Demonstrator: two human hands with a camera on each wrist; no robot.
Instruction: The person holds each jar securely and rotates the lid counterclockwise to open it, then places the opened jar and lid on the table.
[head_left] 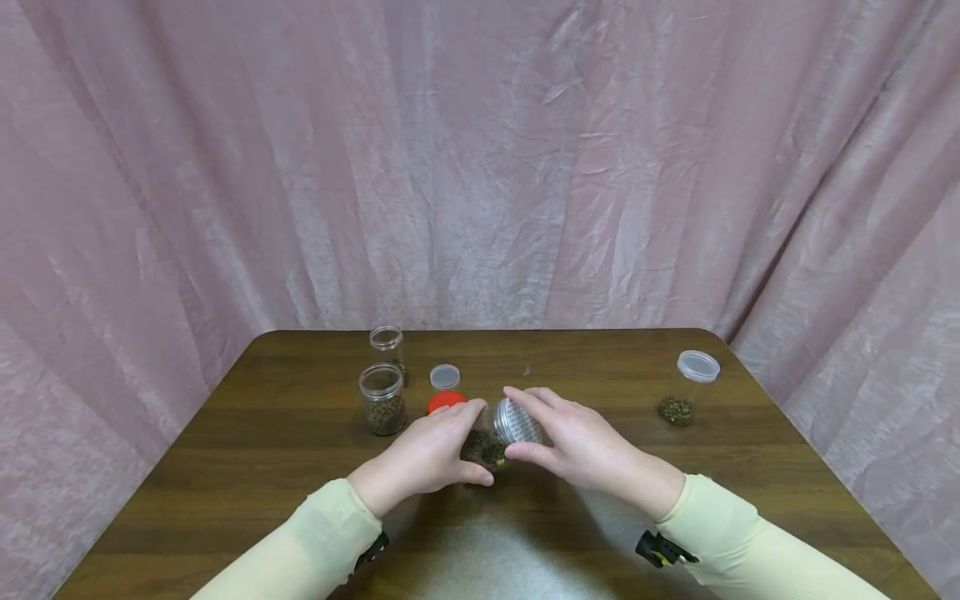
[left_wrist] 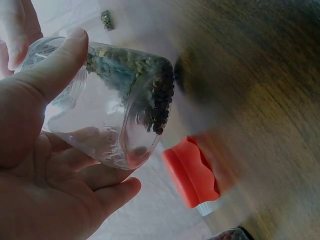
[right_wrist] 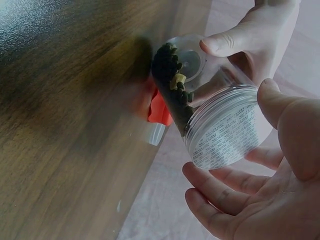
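Aslant, a clear cylindrical jar [left_wrist: 107, 97].

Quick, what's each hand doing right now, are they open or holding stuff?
Left hand: holding the tilted clear jar.
Right hand: holding that jar's printed lid.

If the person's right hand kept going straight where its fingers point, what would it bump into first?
Most likely the lid of the jar, which the right hand grips; past that, probably the left hand around the jar's body, though depth is unclear.
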